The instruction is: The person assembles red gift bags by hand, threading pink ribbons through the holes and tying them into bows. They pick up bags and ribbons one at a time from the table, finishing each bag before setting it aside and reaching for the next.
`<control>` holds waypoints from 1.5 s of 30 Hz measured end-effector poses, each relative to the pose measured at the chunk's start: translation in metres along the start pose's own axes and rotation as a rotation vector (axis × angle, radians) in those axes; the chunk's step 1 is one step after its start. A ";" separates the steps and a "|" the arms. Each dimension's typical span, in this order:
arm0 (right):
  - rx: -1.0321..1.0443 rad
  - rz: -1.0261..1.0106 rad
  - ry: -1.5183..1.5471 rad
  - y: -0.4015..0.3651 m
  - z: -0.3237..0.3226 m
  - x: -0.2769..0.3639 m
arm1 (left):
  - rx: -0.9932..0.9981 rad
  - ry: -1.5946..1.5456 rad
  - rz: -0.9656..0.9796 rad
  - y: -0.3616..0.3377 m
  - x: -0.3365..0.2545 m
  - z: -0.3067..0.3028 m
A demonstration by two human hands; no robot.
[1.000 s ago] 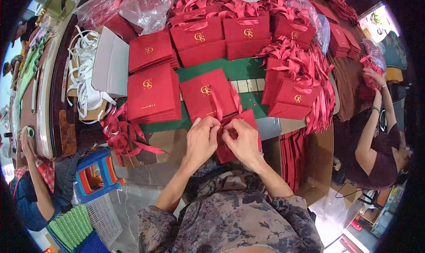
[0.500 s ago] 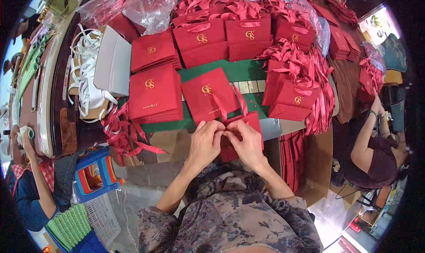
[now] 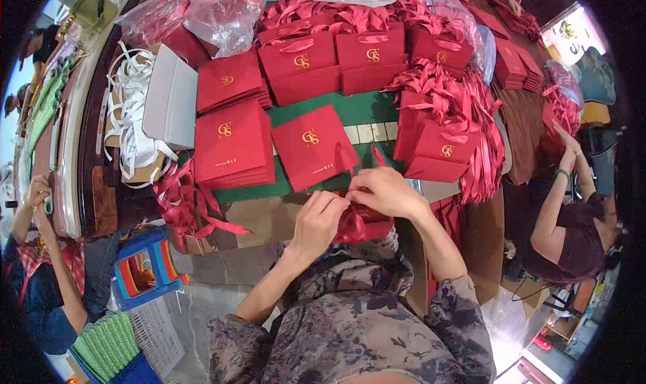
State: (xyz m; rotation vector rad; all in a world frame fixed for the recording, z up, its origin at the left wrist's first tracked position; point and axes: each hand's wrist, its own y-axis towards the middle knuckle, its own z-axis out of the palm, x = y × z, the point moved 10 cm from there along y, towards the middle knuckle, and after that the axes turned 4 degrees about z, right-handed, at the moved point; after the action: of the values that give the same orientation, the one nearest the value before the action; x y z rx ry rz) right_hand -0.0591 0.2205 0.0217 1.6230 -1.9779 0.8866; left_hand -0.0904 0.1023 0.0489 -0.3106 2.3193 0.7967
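My left hand [image 3: 319, 221] and my right hand [image 3: 385, 192] meet at the near edge of the table, fingertips pinched together. Between them runs a red ribbon [image 3: 350, 171], its ends partly hidden by my fingers. Beneath the hands hangs a red paper bag [image 3: 367, 229], mostly covered by them. Just beyond lies a flat red bag [image 3: 315, 145] with a gold logo, tilted on the green mat [image 3: 367, 109]. Left of it is a stack of flat red bags [image 3: 232, 145].
Red bags with ribbons [image 3: 303, 61] stand along the back. A box of white ribbons [image 3: 171, 98] and loose red ribbons [image 3: 185, 199] are at left. More ribboned bags [image 3: 444, 148] stand at right. Other people work at the left [image 3: 60, 263] and right [image 3: 572, 229].
My right hand has turned over the ribbon and shifted slightly up and right. The bag under my hands has moved nearer my body, and the ribbon no longer arches above them.
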 end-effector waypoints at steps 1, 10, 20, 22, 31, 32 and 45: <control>0.014 0.008 0.036 0.003 0.000 -0.004 | 0.005 -0.006 -0.005 -0.001 0.001 0.001; 0.073 -0.013 0.172 0.014 0.000 -0.010 | -0.003 -0.009 -0.041 0.006 0.009 -0.001; -0.464 0.335 0.350 -0.112 -0.036 -0.030 | 0.072 -0.004 -0.250 0.003 0.038 -0.001; -0.413 0.358 0.326 -0.128 -0.007 -0.032 | 0.005 0.054 -0.148 0.009 0.018 -0.010; -0.548 0.168 0.054 -0.125 0.044 -0.014 | 0.111 -0.213 -0.039 -0.005 -0.030 0.026; -0.559 0.165 0.170 -0.122 0.039 -0.015 | 0.187 -0.266 -0.043 -0.010 -0.035 0.036; -0.260 0.374 0.535 -0.111 0.011 -0.047 | 0.018 -0.240 -0.179 0.013 0.006 0.042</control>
State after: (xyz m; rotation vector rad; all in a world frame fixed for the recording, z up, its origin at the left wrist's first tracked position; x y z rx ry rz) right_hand 0.0604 0.2328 0.0046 0.7767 -1.9211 1.0150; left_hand -0.0789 0.1383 0.0263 -0.3873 2.0419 0.6842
